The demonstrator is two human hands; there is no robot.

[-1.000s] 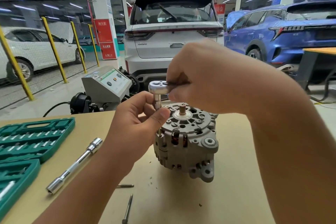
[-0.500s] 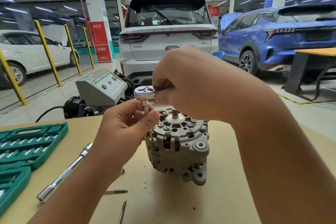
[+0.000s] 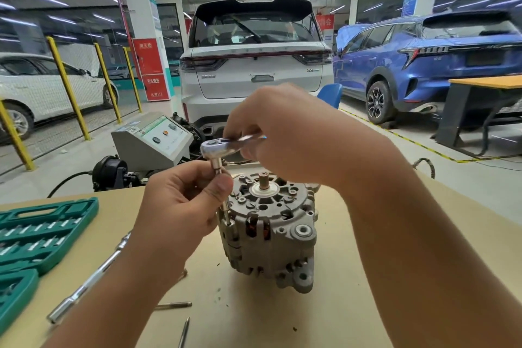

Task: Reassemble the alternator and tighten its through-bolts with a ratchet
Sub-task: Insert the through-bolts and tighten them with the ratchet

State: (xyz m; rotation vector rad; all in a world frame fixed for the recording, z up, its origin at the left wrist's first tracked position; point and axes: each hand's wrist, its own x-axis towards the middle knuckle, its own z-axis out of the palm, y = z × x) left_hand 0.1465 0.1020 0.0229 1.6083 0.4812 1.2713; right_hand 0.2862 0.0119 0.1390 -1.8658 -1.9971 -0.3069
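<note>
The right hand (image 3: 285,133) grips the ratchet (image 3: 219,147); the left hand (image 3: 180,200) pinches its socket (image 3: 218,168) above the alternator (image 3: 271,232).

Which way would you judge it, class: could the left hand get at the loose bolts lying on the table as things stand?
Probably not yet: the left hand pinches the ratchet's socket, though the loose bolts lie uncovered nearby.

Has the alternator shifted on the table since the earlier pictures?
No. The alternator stands at the same offset, behind and right of the loose bolt lying in front of it. Only the camera view has shifted.
</note>
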